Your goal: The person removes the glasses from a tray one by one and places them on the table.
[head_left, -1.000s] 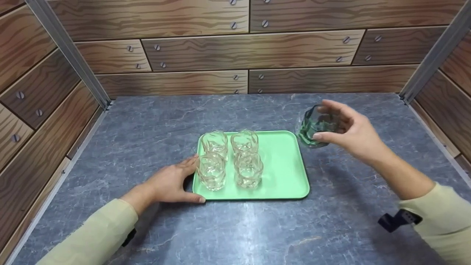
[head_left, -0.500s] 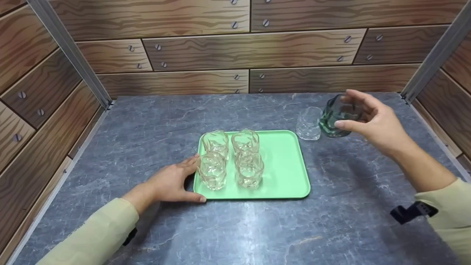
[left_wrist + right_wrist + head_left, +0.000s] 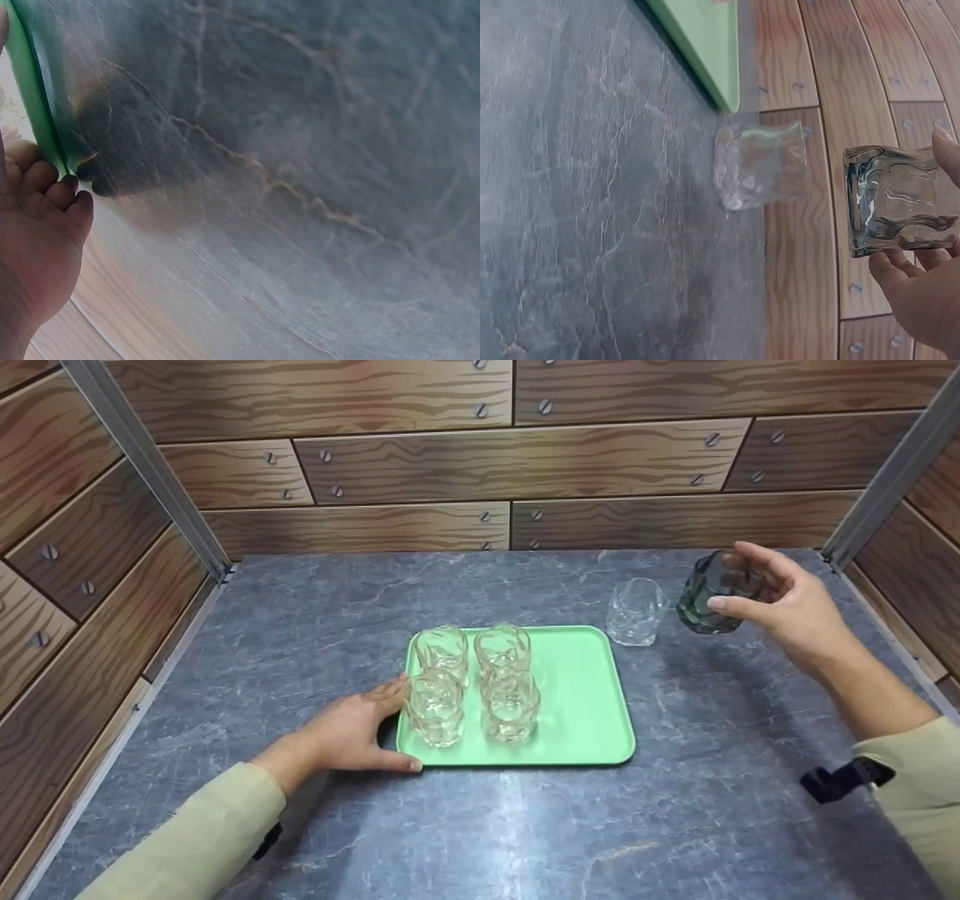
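My right hand (image 3: pixel 799 611) holds a dark green-tinted glass (image 3: pixel 701 596), mouth upward, between thumb and fingers, raised above the table in the right wrist view. Left of it a clear glass (image 3: pixel 636 615) stands on the table by the back right corner of a light green tray (image 3: pixel 581 697). Several clear glasses with a faint warm tint stand upright on the tray's left half; one of them, the front left glass (image 3: pixel 435 709), is nearest my left hand (image 3: pixel 349 733). That hand holds the tray's front left corner, fingers along the left rim and thumb at the front edge.
A grey marbled table (image 3: pixel 487 832) lies beneath everything. Wood-patterned panels (image 3: pixel 420 465) close off the back and both sides, with metal posts (image 3: pixel 142 457) at the rear corners.
My right hand has carried the green-tinted glass rightward and back, bringing the clear glass on the table into plain sight. My left hand and the tray have stayed in place.
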`<state>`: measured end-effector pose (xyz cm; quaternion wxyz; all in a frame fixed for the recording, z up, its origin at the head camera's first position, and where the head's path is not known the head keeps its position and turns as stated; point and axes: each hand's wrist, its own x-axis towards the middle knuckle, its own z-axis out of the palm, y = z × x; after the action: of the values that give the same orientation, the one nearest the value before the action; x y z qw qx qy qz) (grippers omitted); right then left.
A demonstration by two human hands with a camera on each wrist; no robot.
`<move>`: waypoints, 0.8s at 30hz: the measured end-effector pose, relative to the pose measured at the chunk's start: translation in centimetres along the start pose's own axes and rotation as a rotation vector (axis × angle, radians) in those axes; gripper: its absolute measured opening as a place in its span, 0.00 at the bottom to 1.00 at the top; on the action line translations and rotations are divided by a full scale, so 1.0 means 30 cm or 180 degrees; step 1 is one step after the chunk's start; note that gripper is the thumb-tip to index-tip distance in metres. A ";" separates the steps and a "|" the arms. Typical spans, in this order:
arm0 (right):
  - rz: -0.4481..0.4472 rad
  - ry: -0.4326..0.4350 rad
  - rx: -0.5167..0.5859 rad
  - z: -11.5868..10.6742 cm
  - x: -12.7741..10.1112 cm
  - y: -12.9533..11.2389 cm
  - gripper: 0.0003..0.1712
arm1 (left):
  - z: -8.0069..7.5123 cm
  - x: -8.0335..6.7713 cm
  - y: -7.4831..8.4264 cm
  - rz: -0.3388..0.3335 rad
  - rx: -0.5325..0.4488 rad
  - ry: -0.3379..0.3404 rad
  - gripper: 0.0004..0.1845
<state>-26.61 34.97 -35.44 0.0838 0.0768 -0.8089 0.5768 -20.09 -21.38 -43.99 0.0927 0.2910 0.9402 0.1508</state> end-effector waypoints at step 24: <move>0.0521 -0.0126 0.0218 -0.033 0.065 0.157 0.51 | 0.000 0.003 0.001 -0.0054 -0.0012 -0.0046 0.69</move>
<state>-29.52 37.39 -39.02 0.0177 0.0247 -0.7938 0.6074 -20.16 -21.30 -43.98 0.1012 0.2840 0.9416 0.1498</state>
